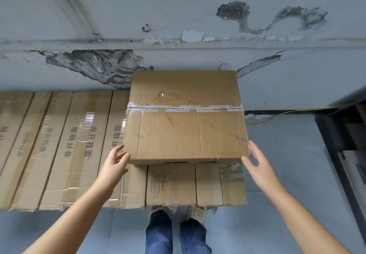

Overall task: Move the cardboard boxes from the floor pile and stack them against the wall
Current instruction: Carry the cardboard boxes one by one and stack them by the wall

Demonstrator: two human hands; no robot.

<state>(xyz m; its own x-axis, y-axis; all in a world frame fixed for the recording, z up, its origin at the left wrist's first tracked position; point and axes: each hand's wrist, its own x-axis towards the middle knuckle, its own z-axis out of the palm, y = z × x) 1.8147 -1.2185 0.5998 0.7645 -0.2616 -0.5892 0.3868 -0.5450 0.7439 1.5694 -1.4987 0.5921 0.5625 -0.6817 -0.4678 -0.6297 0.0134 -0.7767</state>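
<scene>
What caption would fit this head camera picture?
Both hands, left and right, steady a big taped brown cardboard box atop lower boxes against a peeling grey wall.

We look down on a taped cardboard box [186,115] sitting atop a lower stack of boxes [195,184], its far edge near the peeling wall [178,15]. Our left hand [115,159] touches the box's near left corner with fingers spread and relaxed. Our right hand [257,161] hovers just beside the near right corner, fingers straight. Left of the box, long flat cartons [59,146] printed with characters lie side by side. Below the box, our shoes [196,213] and blue jeans [174,236] show on the grey floor [277,204].
</scene>
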